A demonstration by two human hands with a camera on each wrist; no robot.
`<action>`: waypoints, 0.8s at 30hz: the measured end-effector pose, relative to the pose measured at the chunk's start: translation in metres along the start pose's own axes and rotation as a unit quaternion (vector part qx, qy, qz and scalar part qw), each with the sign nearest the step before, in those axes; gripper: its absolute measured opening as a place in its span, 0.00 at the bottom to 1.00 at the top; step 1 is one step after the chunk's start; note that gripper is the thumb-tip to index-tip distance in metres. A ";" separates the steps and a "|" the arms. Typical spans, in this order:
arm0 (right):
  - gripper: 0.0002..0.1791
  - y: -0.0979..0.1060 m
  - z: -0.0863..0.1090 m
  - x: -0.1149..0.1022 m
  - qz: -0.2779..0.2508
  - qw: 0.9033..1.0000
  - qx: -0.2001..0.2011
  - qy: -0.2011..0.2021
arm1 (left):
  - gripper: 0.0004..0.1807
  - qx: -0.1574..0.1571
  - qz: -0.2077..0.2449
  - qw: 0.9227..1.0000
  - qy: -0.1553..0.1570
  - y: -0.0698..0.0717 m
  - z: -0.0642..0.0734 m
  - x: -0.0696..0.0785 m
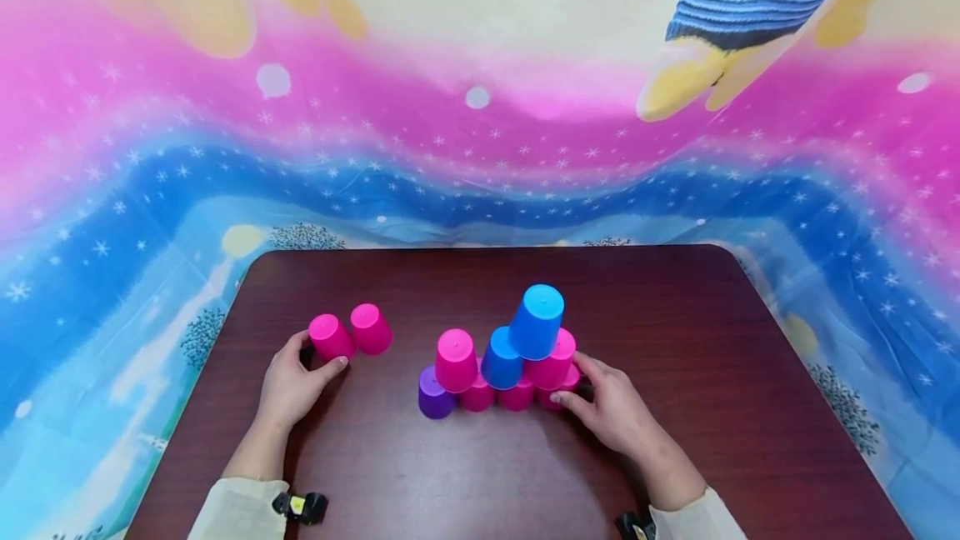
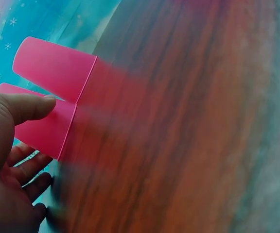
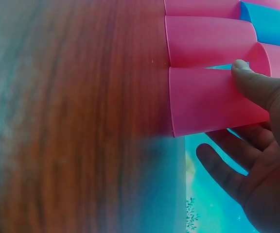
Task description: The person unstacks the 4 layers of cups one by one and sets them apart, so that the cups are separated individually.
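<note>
Pink plastic, by its look: the end cup [image 3: 210,99] stands rim down at the 3 o'clock end of the bottom row of a stack. Stack located near the middle of the counter [image 1: 390,482], 12 o'clock being the far edge: 8 cups, 3 tiers. Bottom tier of 4 includes a purple cup [image 1: 437,395] at 9 o'clock; middle tier of 3 has a blue cup [image 1: 501,361] at its centre; a light blue cup [image 1: 537,323] tops the 3 o'clock side.

Handling, as judged: light, fairly stiff, smooth enough to slip, not fragile; a hard squeeze may flex the wall. Recommended hold: low on the flared side, thumb opposing fingers, even pressure, since a knock could topple the upper tiers.

Hands: the right hand [image 1: 618,413], at the stack's 4 o'clock, pinches the end cup between thumb and fingers. The left hand [image 1: 291,388], toward 9 o'clock, grips a loose pink cup [image 1: 330,338] likewise; another pink cup [image 1: 371,328] stands just beside it at 2 o'clock.

Beyond the 12 o'clock edge: patterned cloth [image 1: 450,182].
</note>
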State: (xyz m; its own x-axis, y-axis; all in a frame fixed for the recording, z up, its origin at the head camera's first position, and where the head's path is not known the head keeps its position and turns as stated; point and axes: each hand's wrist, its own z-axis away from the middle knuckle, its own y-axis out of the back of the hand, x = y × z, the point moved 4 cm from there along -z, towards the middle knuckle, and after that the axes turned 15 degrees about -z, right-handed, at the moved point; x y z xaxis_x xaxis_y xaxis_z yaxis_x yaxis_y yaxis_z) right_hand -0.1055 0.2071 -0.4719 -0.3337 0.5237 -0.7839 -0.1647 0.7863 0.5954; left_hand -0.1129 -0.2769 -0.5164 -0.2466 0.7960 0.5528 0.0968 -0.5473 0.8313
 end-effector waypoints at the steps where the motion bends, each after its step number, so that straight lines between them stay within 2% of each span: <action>1: 0.38 0.000 0.000 0.000 0.000 1.000 0.000 0.000 | 0.47 -0.002 0.004 1.000 0.001 0.000 0.000 0.000; 12: 0.40 -0.001 0.001 0.001 -0.002 1.000 -0.003 -0.005 | 0.47 -0.009 0.044 0.999 0.016 0.016 0.007 0.003; 24: 0.40 -0.002 0.001 0.003 -0.003 1.000 -0.002 -0.007 | 0.46 0.031 0.051 0.998 0.017 0.036 0.013 0.017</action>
State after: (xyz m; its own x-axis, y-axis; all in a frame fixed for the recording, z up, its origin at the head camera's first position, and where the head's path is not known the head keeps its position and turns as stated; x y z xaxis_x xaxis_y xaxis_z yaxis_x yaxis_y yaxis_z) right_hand -0.1050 0.2079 -0.4756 -0.3202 0.5241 -0.7891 -0.1693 0.7879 0.5920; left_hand -0.1009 -0.2797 -0.4761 -0.2639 0.7270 0.6339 0.1825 -0.6077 0.7729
